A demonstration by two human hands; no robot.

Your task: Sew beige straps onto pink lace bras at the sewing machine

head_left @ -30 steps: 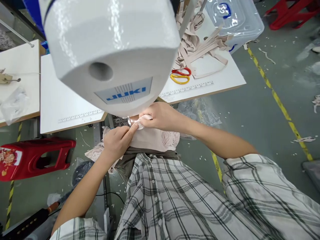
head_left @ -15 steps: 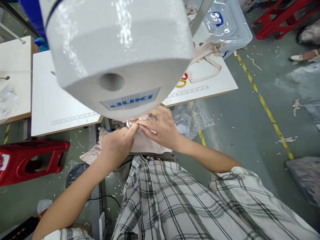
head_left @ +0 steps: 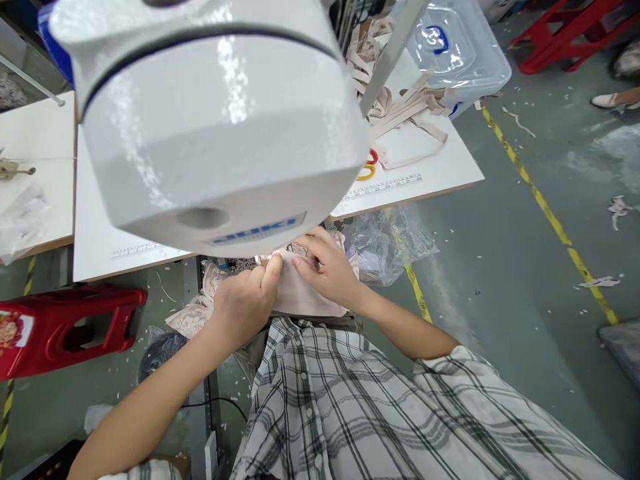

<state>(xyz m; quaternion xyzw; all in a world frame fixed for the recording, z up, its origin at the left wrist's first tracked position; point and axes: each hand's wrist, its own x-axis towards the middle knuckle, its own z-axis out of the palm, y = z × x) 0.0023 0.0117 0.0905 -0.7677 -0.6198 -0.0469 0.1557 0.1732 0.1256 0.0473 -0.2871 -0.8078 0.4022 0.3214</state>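
A large white sewing machine head (head_left: 225,140) fills the upper middle and hides its needle area. Just below its front edge, my left hand (head_left: 246,297) is closed on pale pink fabric (head_left: 305,293), thumb and index finger pinching near its upper left edge. My right hand (head_left: 327,267) rests on the same cloth to the right, fingers bent and a little apart; its fingertips are partly hidden beneath the machine head. Lace-patterned fabric (head_left: 193,319) hangs left of my left hand. The plain part of the cloth lies toward my lap.
The white table (head_left: 450,167) holds fabric strips (head_left: 410,117), scissors (head_left: 367,172) and a printed ruler (head_left: 385,189). Behind it is a clear plastic box (head_left: 460,50). A red stool (head_left: 107,327) stands at left. Plastic bags (head_left: 395,240) lie below the table's edge. A person's shoe (head_left: 604,101) shows at far right.
The view has shifted, showing more of the machine's top. My right hand has moved slightly away from my left, opening a gap between their fingertips. My left hand still pinches the cloth.
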